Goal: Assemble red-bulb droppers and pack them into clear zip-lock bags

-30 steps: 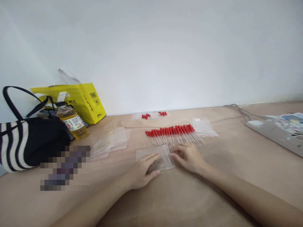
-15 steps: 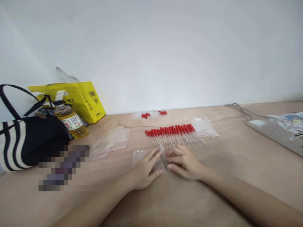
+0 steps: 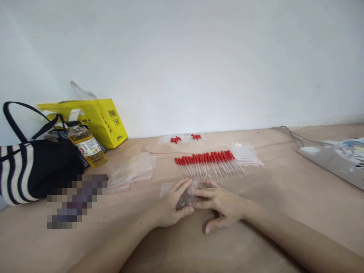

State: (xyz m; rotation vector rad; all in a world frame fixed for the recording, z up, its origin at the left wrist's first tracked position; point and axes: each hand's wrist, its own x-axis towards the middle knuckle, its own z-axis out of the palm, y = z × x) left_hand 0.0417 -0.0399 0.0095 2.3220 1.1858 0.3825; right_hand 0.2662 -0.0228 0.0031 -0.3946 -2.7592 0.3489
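A small clear plastic zip bag [image 3: 183, 203] lies on the table in front of me, partly hidden by my hands. My left hand [image 3: 172, 204] grips it from the left, with the thumb low on its edge and the fingers higher up. From the right, my right hand [image 3: 223, 204] reaches over with spread fingers, the fingertips at the bag's right edge and the thumb apart below. Whether those fingertips are inside the bag I cannot tell. Just beyond the hands, a row of droppers [image 3: 210, 159] with red bulbs and thin pale stems lies side by side.
Flat zip bags lie in stacks at left [image 3: 142, 168] and right [image 3: 247, 153]. Bagged red-bulbed pieces [image 3: 175, 140] lie near the wall. Further left are a yellow bag [image 3: 113, 132], an oil bottle [image 3: 92, 149] and a black striped bag [image 3: 57, 167]. A white device [image 3: 327, 159] with cables stands right.
My right hand has spread its fingers and lowered its thumb away from the bag. The bag's right edge, raised before between both hands, now lies under the right fingertips.
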